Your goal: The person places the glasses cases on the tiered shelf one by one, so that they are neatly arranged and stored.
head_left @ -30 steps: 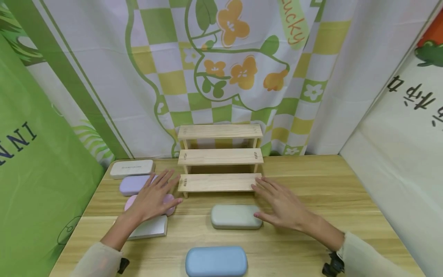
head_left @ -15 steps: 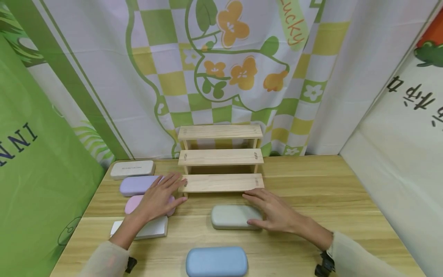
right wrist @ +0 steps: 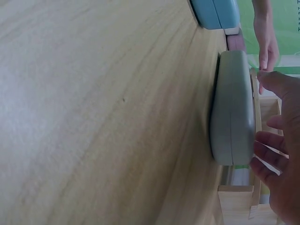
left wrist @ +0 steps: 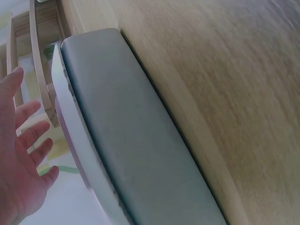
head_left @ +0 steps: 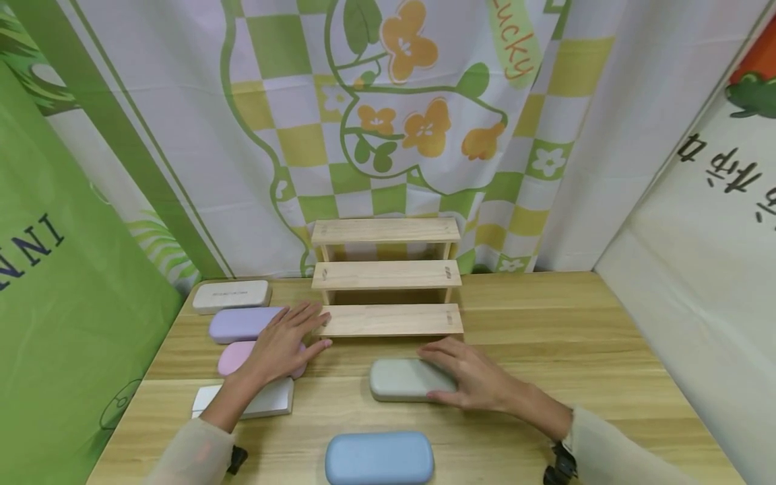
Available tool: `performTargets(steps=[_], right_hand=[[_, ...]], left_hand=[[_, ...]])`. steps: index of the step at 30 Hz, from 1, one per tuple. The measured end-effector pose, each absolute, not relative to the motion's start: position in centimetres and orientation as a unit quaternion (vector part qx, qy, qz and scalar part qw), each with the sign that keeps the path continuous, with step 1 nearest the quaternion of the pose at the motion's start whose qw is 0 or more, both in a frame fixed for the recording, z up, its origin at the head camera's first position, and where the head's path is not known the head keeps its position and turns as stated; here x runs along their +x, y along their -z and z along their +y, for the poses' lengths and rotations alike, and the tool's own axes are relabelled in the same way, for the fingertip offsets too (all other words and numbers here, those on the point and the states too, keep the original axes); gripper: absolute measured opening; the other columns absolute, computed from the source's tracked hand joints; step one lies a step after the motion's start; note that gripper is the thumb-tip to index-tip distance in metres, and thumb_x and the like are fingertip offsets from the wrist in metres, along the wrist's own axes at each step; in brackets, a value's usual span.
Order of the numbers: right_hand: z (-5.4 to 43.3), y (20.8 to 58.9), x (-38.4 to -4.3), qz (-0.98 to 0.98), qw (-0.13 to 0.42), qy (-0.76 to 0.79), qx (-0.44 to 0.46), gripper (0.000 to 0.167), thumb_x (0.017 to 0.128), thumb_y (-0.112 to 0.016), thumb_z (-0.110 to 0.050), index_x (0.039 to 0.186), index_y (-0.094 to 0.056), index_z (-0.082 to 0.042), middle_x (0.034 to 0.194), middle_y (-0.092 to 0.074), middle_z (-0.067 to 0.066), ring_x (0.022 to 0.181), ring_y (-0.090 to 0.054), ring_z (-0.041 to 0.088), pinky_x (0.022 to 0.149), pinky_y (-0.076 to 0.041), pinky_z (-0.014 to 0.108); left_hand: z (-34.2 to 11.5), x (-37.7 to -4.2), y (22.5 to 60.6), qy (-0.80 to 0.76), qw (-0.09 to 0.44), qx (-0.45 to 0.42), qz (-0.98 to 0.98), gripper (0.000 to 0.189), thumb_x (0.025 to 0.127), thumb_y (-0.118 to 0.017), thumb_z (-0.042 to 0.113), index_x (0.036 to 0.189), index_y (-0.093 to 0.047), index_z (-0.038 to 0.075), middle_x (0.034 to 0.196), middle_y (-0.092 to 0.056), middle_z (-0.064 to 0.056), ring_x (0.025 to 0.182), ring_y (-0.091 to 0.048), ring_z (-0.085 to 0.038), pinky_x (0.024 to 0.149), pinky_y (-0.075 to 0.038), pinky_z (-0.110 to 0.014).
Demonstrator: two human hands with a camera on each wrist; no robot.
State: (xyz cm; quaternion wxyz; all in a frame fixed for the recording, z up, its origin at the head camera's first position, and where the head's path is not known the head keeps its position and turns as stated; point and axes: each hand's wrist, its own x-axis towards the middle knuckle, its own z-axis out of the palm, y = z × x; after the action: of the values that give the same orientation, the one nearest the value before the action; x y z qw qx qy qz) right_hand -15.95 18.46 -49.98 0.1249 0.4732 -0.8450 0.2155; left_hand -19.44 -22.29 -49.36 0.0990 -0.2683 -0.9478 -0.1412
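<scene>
My right hand [head_left: 473,377] hovers over the right end of a pale grey-green glasses case [head_left: 397,380], its thumb at the near side and fingers over the far side. The right wrist view shows those fingers loosely bent beside the case [right wrist: 232,108], with visible space between palm and lid. My left hand [head_left: 281,350] is spread over a pink case [head_left: 235,358], fingertips overlapping the left end of a three-step wooden rack's lowest board [head_left: 391,320]. In the left wrist view its fingers hold nothing, and a flat white case [left wrist: 126,122] lies close by.
A purple case [head_left: 239,326] and a white case with small lettering [head_left: 232,296] lie at the left rear. At the front is a light blue case [head_left: 379,458]. The wooden table [head_left: 545,323] meets a patterned curtain [head_left: 424,141] behind the rack.
My right hand has moved left and toward me, from the rack's right end onto the grey-green case. My left hand has shifted slightly right. The cases have stayed in place.
</scene>
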Motion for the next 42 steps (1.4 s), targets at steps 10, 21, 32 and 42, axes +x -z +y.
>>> performTargets(steps=[10, 21, 32, 42], right_hand=[[18.0, 51.2, -16.0, -0.846, 0.103, -0.230, 0.469, 0.068, 0.084, -0.089, -0.045, 0.134, -0.068, -0.004, 0.129, -0.070, 0.008, 0.110, -0.068, 0.020, 0.084, -0.060, 0.032], [17.6, 51.5, -16.2, -0.851, 0.075, -0.249, 0.456, 0.070, 0.078, -0.095, -0.039, 0.133, -0.069, -0.006, 0.127, -0.071, 0.005, 0.110, -0.068, 0.019, 0.084, -0.059, 0.031], [17.3, 51.3, -16.5, -0.851, 0.075, -0.251, 0.455, 0.069, 0.075, -0.097, -0.039, 0.130, -0.071, -0.006, 0.123, -0.074, 0.005, 0.106, -0.070, 0.019, 0.083, -0.060, 0.029], [17.2, 51.0, -16.6, -0.850, 0.068, -0.258, 0.454, 0.064, 0.077, -0.095, -0.038, 0.127, -0.073, -0.006, 0.121, -0.075, 0.005, 0.103, -0.072, 0.017, 0.079, -0.059, 0.025]], left_hand=[[-22.3, -19.7, 50.0, 0.140, 0.107, -0.266, -0.948, 0.058, 0.098, -0.073, 0.045, 0.143, -0.067, 0.009, 0.155, -0.056, -0.018, 0.147, -0.048, -0.042, 0.120, -0.035, -0.065], [-22.2, -19.9, 50.0, 0.153, 0.123, -0.261, -0.945, 0.049, 0.096, -0.078, 0.037, 0.136, -0.073, 0.009, 0.150, -0.061, -0.016, 0.142, -0.054, -0.042, 0.117, -0.039, -0.065], [-22.1, -20.1, 50.0, 0.164, 0.142, -0.254, -0.943, 0.045, 0.093, -0.083, 0.032, 0.131, -0.076, 0.011, 0.145, -0.065, -0.014, 0.139, -0.057, -0.042, 0.114, -0.043, -0.064], [-22.0, -20.1, 50.3, 0.175, 0.147, -0.254, -0.940, 0.045, 0.091, -0.085, 0.029, 0.131, -0.076, 0.010, 0.144, -0.065, -0.015, 0.135, -0.059, -0.045, 0.110, -0.047, -0.062]])
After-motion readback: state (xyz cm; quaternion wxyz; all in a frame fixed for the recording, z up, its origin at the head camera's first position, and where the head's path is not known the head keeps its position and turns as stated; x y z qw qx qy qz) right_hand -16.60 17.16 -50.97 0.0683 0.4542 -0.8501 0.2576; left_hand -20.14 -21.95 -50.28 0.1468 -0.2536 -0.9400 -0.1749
